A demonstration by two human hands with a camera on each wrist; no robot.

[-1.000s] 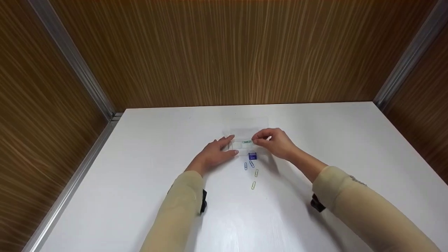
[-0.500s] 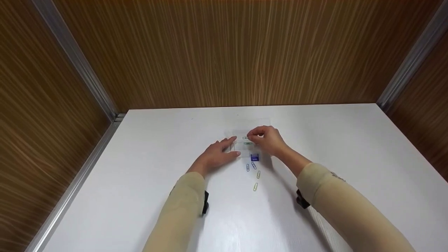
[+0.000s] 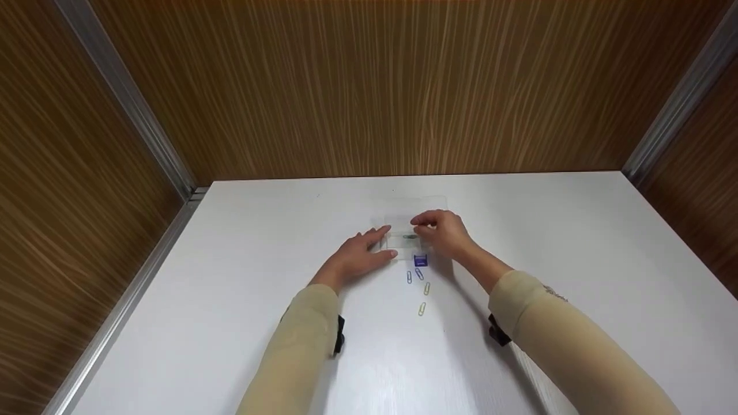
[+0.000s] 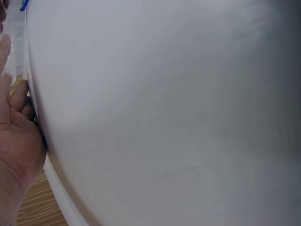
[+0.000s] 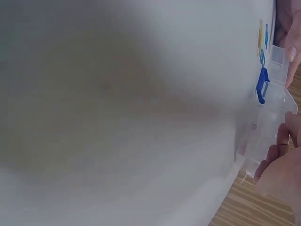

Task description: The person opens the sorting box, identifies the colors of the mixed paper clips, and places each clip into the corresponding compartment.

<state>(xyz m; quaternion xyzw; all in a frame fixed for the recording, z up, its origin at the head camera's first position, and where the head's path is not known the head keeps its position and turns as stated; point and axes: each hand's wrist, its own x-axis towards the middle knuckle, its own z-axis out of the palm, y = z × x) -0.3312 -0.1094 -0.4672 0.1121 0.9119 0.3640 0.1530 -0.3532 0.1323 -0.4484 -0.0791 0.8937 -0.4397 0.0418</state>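
A clear plastic box point(image 3: 403, 253) with a blue latch point(image 3: 421, 260) stands on the white table, its lid point(image 3: 424, 203) open toward the back. My left hand point(image 3: 360, 255) grips the box's left end, thumb at the front corner and fingers at the rear. Over the box's right part is my right hand point(image 3: 447, 231), thumb and index fingertips slightly apart with nothing visible between them. Green paper clips point(image 3: 410, 236) lie inside the box below those fingertips. In the right wrist view the right hand point(image 5: 282, 165) overlaps the box, and the blue latch point(image 5: 262, 85) faces the table side.
In front of the box lie two blue paper clips point(image 3: 409, 277) and two yellow paper clips point(image 3: 422, 309). Wood-grain panels point(image 3: 369, 86) enclose the back and sides of the white table point(image 3: 230, 276).
My right hand carried a paper clip leftward over the box, then its thumb and finger parted and the clip left them. The left hand stays at the box.
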